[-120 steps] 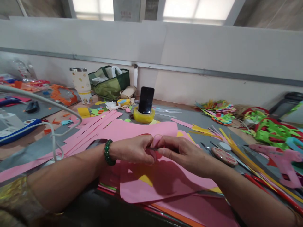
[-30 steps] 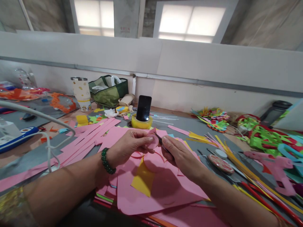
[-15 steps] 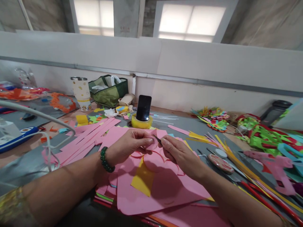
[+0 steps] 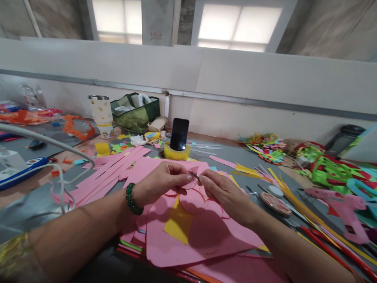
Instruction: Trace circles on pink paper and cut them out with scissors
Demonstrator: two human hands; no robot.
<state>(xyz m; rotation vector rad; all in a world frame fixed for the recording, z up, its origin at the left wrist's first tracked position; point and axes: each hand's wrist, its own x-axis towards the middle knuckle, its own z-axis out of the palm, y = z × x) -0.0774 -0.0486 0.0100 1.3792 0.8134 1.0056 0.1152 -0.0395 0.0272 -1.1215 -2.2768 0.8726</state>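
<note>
My left hand (image 4: 169, 177), with green beads at the wrist, pinches a small pink paper piece (image 4: 193, 184) between thumb and fingers. Closed around a thin dark pointed tool (image 4: 193, 175), probably tweezers, is my right hand (image 4: 225, 192). The tool's tip reaches the pink piece beside my left thumb; whether it grips the paper is too small to tell. Beneath both hands lie rounded pink paper cut-outs (image 4: 191, 203) and a yellow paper piece (image 4: 178, 225) on a large pink sheet (image 4: 165, 253).
A phone (image 4: 179, 134) leans in a yellow tape roll (image 4: 176, 152) behind the hands. Pink strips (image 4: 114, 167) and a white cable (image 4: 73, 143) are at left. Red-handled scissors (image 4: 326, 239) and a pink glue gun (image 4: 341, 204) lie at right. A tumbler (image 4: 100, 118) stands near a green bag (image 4: 138, 116).
The dark tool has tilted flatter, and its tip has shifted slightly right and down against the pink piece. Both hands stay in nearly the same place.
</note>
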